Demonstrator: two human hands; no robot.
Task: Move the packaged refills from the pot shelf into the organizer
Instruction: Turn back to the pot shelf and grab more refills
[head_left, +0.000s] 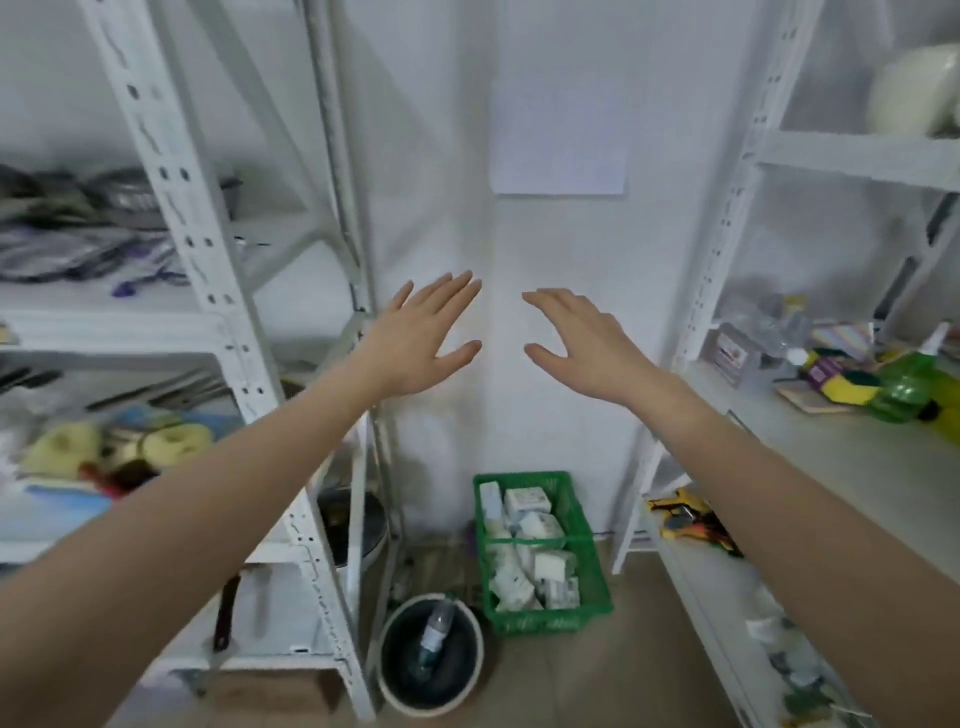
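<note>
White wall ahead, steel racks either side. Left hand (423, 340) and right hand (582, 345) splayed, holding nothing — staged mid-air. Packaged refills (524, 551) sit in green plastic crate (597, 597), 6 o'clock — floor-level for easy drops.

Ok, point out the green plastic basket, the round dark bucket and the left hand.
green plastic basket (597, 587), head view, right wall.
round dark bucket (470, 670), head view, right rim.
left hand (421, 343), head view, back of hand.

Green plastic lattice organizer basket (589, 551), rectangular, open-topped, standing on the floor against the white wall between the two shelf racks, holding a loose heap of small white-and-pale-green packaged refills (530, 556), some flat, some tilted on edge.
</note>
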